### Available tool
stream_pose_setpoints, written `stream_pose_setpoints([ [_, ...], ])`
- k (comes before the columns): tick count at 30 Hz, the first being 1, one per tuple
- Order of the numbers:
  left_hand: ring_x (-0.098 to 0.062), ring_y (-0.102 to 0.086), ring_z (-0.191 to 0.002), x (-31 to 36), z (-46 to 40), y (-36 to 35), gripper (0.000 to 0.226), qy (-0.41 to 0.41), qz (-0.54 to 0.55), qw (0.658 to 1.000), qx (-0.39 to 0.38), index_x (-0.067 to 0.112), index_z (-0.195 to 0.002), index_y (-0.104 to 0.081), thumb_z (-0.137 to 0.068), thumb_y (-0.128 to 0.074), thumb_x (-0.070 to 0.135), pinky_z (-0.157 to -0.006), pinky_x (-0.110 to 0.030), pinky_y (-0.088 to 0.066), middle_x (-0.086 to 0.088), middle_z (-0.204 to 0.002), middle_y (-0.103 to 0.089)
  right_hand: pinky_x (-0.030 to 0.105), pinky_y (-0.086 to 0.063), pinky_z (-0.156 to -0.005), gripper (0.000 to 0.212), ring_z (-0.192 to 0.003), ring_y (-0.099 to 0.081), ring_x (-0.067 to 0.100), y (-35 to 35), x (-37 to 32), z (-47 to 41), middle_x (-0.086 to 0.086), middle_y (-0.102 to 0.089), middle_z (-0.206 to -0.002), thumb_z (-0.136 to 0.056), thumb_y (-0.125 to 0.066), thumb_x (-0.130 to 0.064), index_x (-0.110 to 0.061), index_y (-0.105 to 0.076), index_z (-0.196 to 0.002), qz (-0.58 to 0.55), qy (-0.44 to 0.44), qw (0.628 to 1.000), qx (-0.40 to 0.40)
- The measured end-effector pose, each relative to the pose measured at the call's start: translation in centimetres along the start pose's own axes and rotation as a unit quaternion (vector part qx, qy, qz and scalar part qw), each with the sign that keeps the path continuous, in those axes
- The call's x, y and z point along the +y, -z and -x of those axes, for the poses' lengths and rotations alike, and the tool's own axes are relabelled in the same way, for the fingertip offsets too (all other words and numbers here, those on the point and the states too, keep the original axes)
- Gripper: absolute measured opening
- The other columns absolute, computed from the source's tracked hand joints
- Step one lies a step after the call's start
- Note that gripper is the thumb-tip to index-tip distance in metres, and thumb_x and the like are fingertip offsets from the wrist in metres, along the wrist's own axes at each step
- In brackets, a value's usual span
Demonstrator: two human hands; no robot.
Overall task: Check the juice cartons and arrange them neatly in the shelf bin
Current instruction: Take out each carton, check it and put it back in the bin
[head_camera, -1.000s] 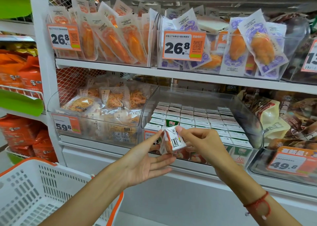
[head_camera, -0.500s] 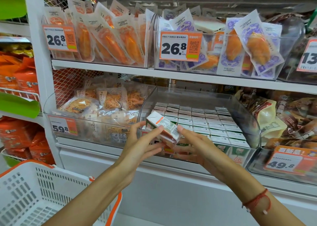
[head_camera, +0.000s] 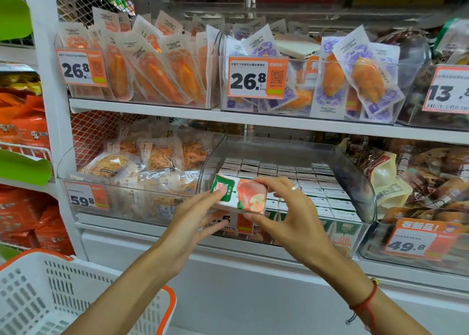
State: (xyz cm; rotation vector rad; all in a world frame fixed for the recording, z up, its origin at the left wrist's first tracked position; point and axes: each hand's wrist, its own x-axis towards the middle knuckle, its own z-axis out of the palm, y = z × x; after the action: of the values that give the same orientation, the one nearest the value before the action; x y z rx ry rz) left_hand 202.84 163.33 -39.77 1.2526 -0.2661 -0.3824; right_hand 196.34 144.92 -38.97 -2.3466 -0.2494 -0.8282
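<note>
From the head view, I held one juice carton [head_camera: 239, 195] on its side between both hands, just above the front edge of the clear shelf bin [head_camera: 355, 182]. My left hand [head_camera: 193, 223] pinched its green end; my right hand [head_camera: 286, 215] gripped the apple-printed end, fingers over the top, thumb beneath. Rows of cartons [head_camera: 291, 179] stood upright inside the bin behind it.

the clear shelf bin [head_camera: 355, 172] is open at the top, with free room above its packed juice cartons [head_camera: 312, 190]. curved side walls and the upper shelf [head_camera: 228, 117] limit access.
</note>
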Motion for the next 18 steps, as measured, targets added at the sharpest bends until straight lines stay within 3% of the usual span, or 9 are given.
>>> stream_pose_setpoints([
  [5, -0.016, -0.072, -0.095, 2.2, -1.8, 0.4, 0.04, 0.038, -0.054, 0.996, -0.061, 0.015, -0.115, -0.065, -0.078, -0.072, 0.029, -0.074, -0.023, -0.059, -0.005, -0.104, -0.075, 0.02, -0.046, -0.093, 0.058, -0.117, -0.048, -0.003, 0.1, 1.7, -0.4, -0.028, -0.05, -0.123, -0.08, -0.077, -0.038, -0.045, -0.046, -0.129, -0.008, 0.024, 1.0, -0.003],
  [9, -0.002, -0.071, -0.084, 5.1, -4.7, -1.3, 0.024, -0.076, -0.256, 0.963, -0.042, 0.027, -0.114, -0.062, -0.091, -0.066, 0.028, -0.063, -0.01, -0.053, 0.007, -0.091, -0.076, 0.012, -0.036, -0.094, 0.061, -0.121, -0.041, -0.007, 0.2, 4.1, -0.5, -0.029, -0.044, -0.133, -0.085, -0.068, -0.048, -0.052, -0.033, -0.134, 0.027, -0.045, 0.999, -0.007],
  [11, -0.001, -0.066, -0.083, 6.0, -6.2, -2.1, 0.025, -0.169, -0.334, 0.927, -0.012, 0.023, -0.115, -0.06, -0.091, -0.066, 0.02, -0.06, -0.007, -0.049, 0.012, -0.092, -0.067, 0.02, -0.036, -0.098, 0.058, -0.127, -0.04, 0.003, 0.3, 5.7, -0.1, -0.018, -0.045, -0.141, -0.089, -0.06, -0.051, -0.038, -0.037, -0.141, 0.112, -0.087, 0.989, -0.036],
  [13, -0.01, -0.062, -0.093, 6.3, -7.5, -2.3, 0.033, -0.23, -0.413, 0.881, -0.017, 0.02, -0.121, -0.059, -0.09, -0.068, 0.017, -0.071, -0.017, -0.052, 0.008, -0.1, -0.062, 0.023, -0.036, -0.097, 0.051, -0.126, -0.042, 0.009, 0.3, 6.6, 0.3, -0.011, -0.05, -0.139, -0.093, -0.05, -0.056, -0.03, -0.046, -0.137, 0.204, -0.09, 0.973, -0.06],
  [16, -0.017, -0.056, -0.103, 5.9, -8.8, -1.6, 0.042, -0.258, -0.561, 0.786, -0.033, 0.031, -0.129, -0.055, -0.089, -0.069, 0.026, -0.088, -0.04, -0.048, 0.004, -0.109, -0.059, 0.023, -0.038, -0.093, 0.047, -0.121, -0.046, 0.009, 0.1, 6.9, 0.6, -0.012, -0.053, -0.134, -0.095, -0.043, -0.057, -0.031, -0.052, -0.133, 0.229, -0.077, 0.968, -0.069],
  [18, -0.018, -0.055, -0.103, 5.7, -9.5, -1.2, 0.044, -0.26, -0.603, 0.751, -0.058, 0.035, -0.132, -0.053, -0.09, -0.067, 0.031, -0.089, -0.042, -0.046, 0.006, -0.108, -0.056, 0.022, -0.037, -0.095, 0.045, -0.122, -0.047, 0.008, 0.1, 7.0, 0.7, -0.013, -0.052, -0.136, -0.096, -0.046, -0.054, -0.031, -0.051, -0.135, 0.235, -0.067, 0.967, -0.074],
])
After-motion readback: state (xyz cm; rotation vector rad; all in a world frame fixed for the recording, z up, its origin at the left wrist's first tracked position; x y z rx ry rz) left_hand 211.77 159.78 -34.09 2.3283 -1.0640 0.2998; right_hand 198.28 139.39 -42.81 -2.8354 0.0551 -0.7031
